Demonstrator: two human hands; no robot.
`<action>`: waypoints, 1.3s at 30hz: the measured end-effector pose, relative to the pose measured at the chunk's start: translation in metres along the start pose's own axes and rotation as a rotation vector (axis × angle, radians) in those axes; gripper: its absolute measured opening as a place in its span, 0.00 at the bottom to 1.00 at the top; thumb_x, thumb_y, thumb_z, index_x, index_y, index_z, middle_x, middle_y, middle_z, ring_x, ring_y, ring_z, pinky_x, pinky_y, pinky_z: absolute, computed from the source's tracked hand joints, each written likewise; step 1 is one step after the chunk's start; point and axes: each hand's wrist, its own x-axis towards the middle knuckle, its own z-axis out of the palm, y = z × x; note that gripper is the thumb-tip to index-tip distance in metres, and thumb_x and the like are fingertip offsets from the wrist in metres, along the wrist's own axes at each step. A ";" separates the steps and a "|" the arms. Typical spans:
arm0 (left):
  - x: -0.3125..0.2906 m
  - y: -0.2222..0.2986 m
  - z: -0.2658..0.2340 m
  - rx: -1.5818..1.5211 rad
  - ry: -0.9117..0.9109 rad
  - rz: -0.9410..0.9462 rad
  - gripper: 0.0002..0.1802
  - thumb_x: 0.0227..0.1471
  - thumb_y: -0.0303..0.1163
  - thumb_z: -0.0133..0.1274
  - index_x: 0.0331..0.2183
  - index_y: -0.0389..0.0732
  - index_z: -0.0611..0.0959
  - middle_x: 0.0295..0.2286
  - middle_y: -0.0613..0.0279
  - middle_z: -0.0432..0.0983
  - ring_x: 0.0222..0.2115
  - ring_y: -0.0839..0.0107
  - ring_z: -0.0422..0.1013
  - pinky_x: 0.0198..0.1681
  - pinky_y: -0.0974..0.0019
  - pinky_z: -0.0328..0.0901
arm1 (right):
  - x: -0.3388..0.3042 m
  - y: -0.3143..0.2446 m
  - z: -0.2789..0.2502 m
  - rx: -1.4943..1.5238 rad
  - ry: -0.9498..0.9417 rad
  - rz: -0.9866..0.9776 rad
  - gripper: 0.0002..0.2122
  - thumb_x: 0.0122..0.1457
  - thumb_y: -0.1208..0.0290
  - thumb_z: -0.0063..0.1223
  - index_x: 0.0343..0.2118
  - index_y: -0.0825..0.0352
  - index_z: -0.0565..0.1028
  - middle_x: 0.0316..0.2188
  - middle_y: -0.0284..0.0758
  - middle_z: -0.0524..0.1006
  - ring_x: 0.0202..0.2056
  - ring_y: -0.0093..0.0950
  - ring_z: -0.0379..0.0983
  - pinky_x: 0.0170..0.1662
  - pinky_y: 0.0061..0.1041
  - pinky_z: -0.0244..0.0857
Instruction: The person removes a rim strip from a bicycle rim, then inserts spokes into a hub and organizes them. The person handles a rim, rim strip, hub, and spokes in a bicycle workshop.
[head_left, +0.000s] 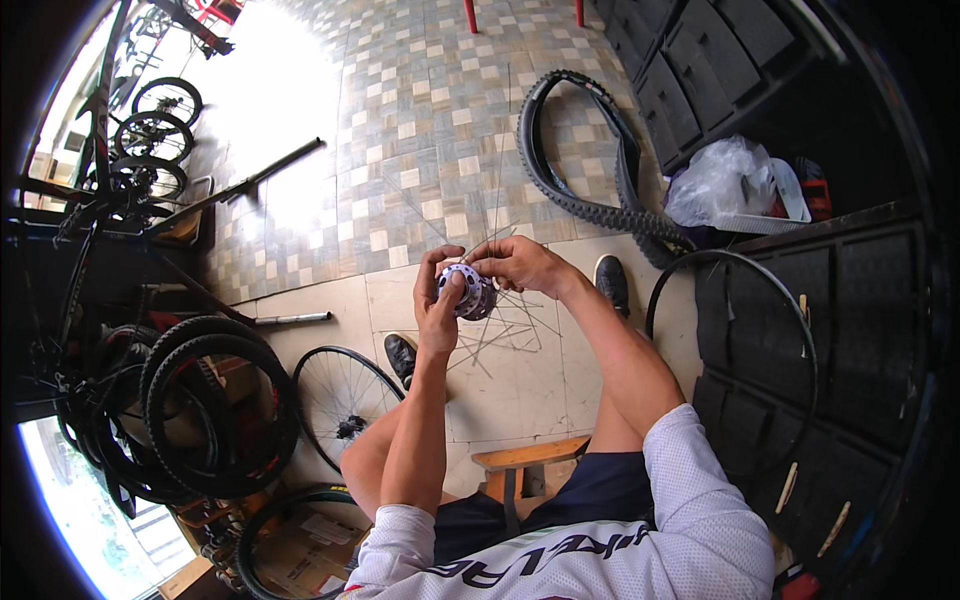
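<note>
A purple bicycle wheel hub [470, 289] with holes round its flange is held up between my hands. My left hand [437, 300] grips it from the left, thumb pressed on its near face. At the hub's upper right edge, the fingers of my right hand [517, 265] are pinched together on a thin spoke [497, 200]. Several loose spokes [515, 335] stick out of the hub and hang below it over the floor. Whether the pinched spoke sits in a flange hole is too small to tell.
Beyond my hands a knobby tyre [575, 205] lies twisted on the tiled floor. A bare rim [815, 350] leans against dark drawers at right. A spoked wheel [345, 410] and stacked tyres [215, 410] stand at left. A wooden stool [530, 453] shows between my legs.
</note>
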 end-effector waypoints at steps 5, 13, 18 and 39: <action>-0.006 -0.009 -0.017 -0.039 0.051 -0.094 0.24 0.58 0.33 0.55 0.53 0.36 0.70 0.31 0.62 0.77 0.27 0.77 0.75 0.31 0.73 0.70 | 0.009 0.010 -0.002 0.161 0.358 -0.019 0.14 0.63 0.57 0.56 0.32 0.65 0.77 0.20 0.27 0.73 0.16 0.14 0.64 0.18 0.15 0.56; -0.015 -0.036 -0.043 -0.010 0.257 -0.203 0.22 0.56 0.27 0.58 0.52 0.39 0.72 0.28 0.62 0.77 0.27 0.80 0.72 0.31 0.75 0.67 | -0.027 -0.028 0.003 0.256 0.365 -0.432 0.12 0.66 0.60 0.57 0.29 0.61 0.73 0.20 0.26 0.73 0.17 0.14 0.67 0.17 0.14 0.60; -0.003 -0.048 -0.037 0.282 0.179 -0.168 0.14 0.58 0.27 0.57 0.45 0.38 0.75 0.28 0.60 0.78 0.27 0.78 0.72 0.29 0.74 0.67 | -0.049 -0.028 0.064 -0.304 0.053 -0.625 0.08 0.67 0.69 0.53 0.38 0.68 0.75 0.26 0.37 0.79 0.26 0.25 0.77 0.31 0.25 0.71; 0.006 -0.003 -0.005 -0.146 0.129 -0.021 0.14 0.61 0.39 0.48 0.37 0.36 0.73 0.27 0.56 0.74 0.26 0.69 0.76 0.30 0.71 0.72 | 0.000 0.028 0.014 -0.279 0.234 -0.217 0.15 0.61 0.59 0.58 0.33 0.69 0.82 0.26 0.33 0.82 0.24 0.23 0.75 0.29 0.24 0.67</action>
